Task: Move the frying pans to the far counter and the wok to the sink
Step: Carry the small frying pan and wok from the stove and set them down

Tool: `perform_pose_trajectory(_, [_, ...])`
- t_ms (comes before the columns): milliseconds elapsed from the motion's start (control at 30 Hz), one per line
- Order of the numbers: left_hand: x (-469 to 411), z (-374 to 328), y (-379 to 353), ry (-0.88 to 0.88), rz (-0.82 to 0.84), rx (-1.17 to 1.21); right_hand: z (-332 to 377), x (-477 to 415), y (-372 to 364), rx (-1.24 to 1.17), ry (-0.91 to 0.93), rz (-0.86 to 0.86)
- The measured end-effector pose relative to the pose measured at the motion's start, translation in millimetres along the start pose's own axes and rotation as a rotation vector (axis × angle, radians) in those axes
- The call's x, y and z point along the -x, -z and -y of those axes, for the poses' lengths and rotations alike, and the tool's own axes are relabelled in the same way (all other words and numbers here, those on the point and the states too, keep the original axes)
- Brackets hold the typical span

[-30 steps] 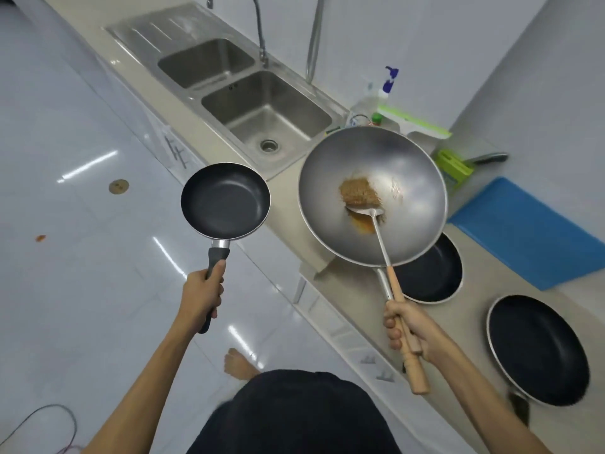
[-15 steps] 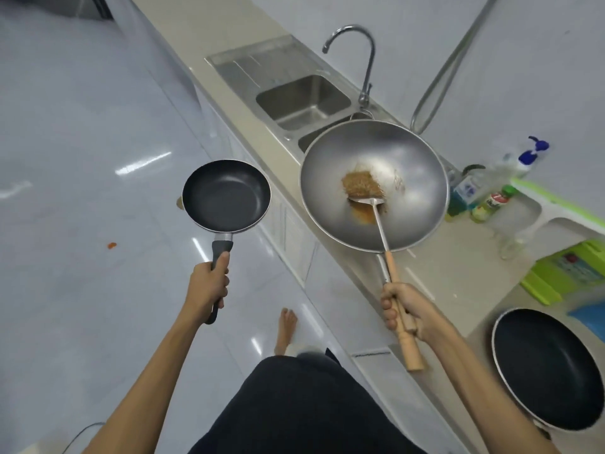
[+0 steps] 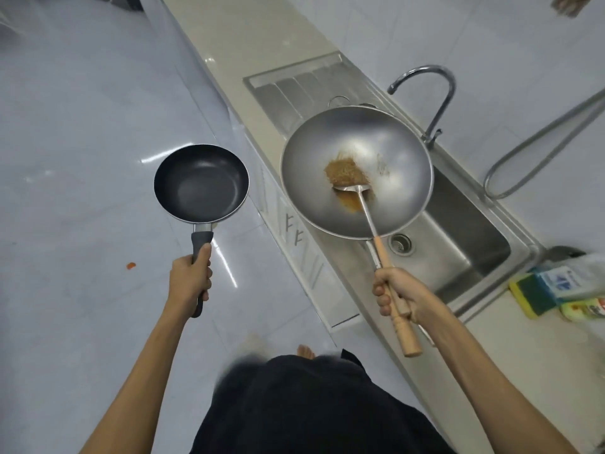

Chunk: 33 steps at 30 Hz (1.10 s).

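My left hand [image 3: 190, 283] grips the dark handle of a small black frying pan [image 3: 201, 183], held level over the floor left of the counter. My right hand [image 3: 397, 294] is closed around the wooden handle of a steel wok [image 3: 386, 142] together with a metal spatula [image 3: 363, 198] lying inside it. Brown food residue [image 3: 345, 172] sits in the wok's middle. The wok hovers above the double steel sink [image 3: 458, 231], covering the far basin and part of the near basin.
A curved tap [image 3: 435, 103] rises behind the sink, with a hose [image 3: 543, 139] to its right. A ribbed drainboard [image 3: 294, 90] and beige counter [image 3: 235, 31] stretch away beyond. Sponges and bottles [image 3: 556, 290] sit at the right. White cabinet fronts [image 3: 294, 244] run below.
I have walked along the counter: the sink has come from ahead to directly under the wok. The two pans on the counter have left the view. Both hands keep their holds.
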<state>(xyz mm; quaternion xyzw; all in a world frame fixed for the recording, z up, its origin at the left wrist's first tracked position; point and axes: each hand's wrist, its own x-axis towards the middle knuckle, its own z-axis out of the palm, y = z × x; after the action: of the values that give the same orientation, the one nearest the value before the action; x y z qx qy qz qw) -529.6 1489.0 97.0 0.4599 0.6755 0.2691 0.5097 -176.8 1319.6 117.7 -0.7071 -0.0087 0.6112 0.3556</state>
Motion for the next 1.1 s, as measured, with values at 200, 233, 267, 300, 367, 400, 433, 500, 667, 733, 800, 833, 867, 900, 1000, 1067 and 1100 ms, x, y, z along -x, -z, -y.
perform_pose_trajectory(200, [-112,-42,24,0.025,-0.010,0.029,73,-56,-67,0.006,-0.005,-0.007])
perform_pose_trajectory(233, [-133,-49,29,0.026,-0.008,0.029,85,-66,-80,0.002,-0.004,-0.007])
perform_pose_trajectory(267, [-155,-55,35,0.026,-0.004,0.025,97,-75,-95,-0.003,-0.002,-0.005])
perform_pose_trajectory(300, [-177,-62,43,0.027,0.002,0.019,110,-84,-111,-0.006,-0.001,-0.008])
perform_pose_trajectory(367, [-221,-77,63,0.029,0.021,0.005,135,-100,-144,-0.010,-0.007,-0.025])
perform_pose_trajectory(400, [-242,-85,74,0.029,0.031,-0.003,147,-107,-161,-0.016,-0.008,-0.034])
perform_pose_trajectory(433, [-264,-93,86,0.029,0.040,-0.019,159,-113,-178,-0.028,-0.008,-0.040])
perform_pose_trajectory(500, [-305,-111,110,0.015,0.057,-0.059,182,-125,-211,-0.064,0.004,-0.046])
perform_pose_trajectory(667, [-392,-155,143,-0.019,0.076,-0.099,233,-154,-272,-0.117,-0.008,-0.054])
perform_pose_trajectory(733, [-426,-170,147,-0.015,0.098,-0.074,251,-170,-290,-0.157,0.003,-0.056])
perform_pose_trajectory(800, [-456,-184,147,-0.018,0.122,-0.077,270,-182,-304,-0.182,0.001,-0.057])
perform_pose_trajectory(833, [-470,-191,145,-0.025,0.144,-0.082,281,-190,-309,-0.189,-0.001,-0.059])
perform_pose_trajectory(867, [-485,-197,142,-0.031,0.169,-0.088,292,-201,-313,-0.211,-0.001,-0.061])
perform_pose_trajectory(900, [-502,-205,139,-0.041,0.185,-0.100,303,-211,-318,-0.230,-0.001,-0.073])
perform_pose_trajectory(1000, [-565,-242,118,-0.085,0.246,-0.170,337,-247,-336,-0.298,-0.001,-0.114])
perform_pose_trajectory(1067, [-594,-259,106,-0.108,0.281,-0.222,358,-261,-346,-0.340,-0.008,-0.130])
perform_pose_trajectory(1100, [-603,-265,102,-0.122,0.291,-0.227,367,-263,-350,-0.346,-0.007,-0.123])
